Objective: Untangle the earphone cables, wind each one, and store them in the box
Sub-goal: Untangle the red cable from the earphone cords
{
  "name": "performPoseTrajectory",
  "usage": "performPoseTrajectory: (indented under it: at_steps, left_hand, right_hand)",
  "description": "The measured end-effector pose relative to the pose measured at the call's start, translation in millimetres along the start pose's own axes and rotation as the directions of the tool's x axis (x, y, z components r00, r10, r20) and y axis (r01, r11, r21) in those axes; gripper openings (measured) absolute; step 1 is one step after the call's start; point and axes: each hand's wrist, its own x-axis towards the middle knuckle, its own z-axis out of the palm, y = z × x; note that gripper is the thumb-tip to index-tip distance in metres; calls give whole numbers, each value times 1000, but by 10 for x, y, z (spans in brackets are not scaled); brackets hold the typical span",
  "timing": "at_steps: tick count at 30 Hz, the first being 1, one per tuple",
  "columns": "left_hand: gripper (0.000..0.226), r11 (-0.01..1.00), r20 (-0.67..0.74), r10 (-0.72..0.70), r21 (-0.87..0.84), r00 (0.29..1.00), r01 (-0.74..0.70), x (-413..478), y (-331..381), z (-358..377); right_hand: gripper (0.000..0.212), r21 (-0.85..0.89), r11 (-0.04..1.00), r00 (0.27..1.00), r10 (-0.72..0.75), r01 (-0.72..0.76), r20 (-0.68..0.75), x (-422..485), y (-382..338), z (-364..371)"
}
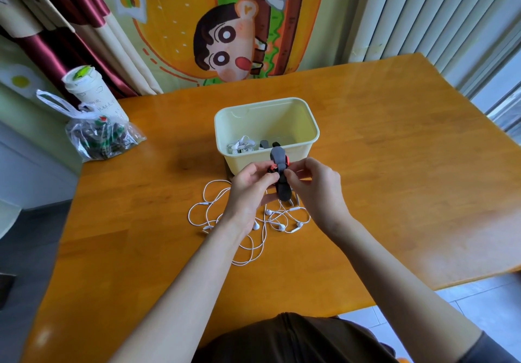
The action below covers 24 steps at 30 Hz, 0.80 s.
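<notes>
A cartoon hanging with a burger and a round-faced drawn figure covers the wall behind, with dark red curtains to its left and pale vertical slats to its right. In front lies an orange wooden desk. A pale yellow box stands open near the desk's middle, and at its bottom lie a wound white earphone and a small dark item that I cannot make out. Just in front of the box's near wall, both hands hold a black earphone bundle with red buds, raised above the wood. The left hand curls its fingers round the bundle by one red bud, and the right hand pinches it from the other side. Beneath the hands and wrists, the tangled white earphone cables sprawl in loose loops on the desk, partly hidden by the left forearm. Well apart at the far left corner, a clear plastic bag of dark things leans by a white lidded cup close to the desk's left edge. A wide stretch of bare wood runs from the box to the right and far edges. The cup bears handwriting and the bag some print, both too small to read.
</notes>
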Motion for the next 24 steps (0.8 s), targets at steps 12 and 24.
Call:
performPoseTrajectory:
  at_steps: [12,24]
  left_hand:
    - [18,999,-37,20,-25,999,-21,-6,-14,3]
    - [16,999,-25,32,-13,999,-32,-16,-9,-32]
  right_hand:
    - [3,8,998,996,-67,66,64,-10,9,4]
    - [4,-9,998,991,-64,66,121,29,6,-65]
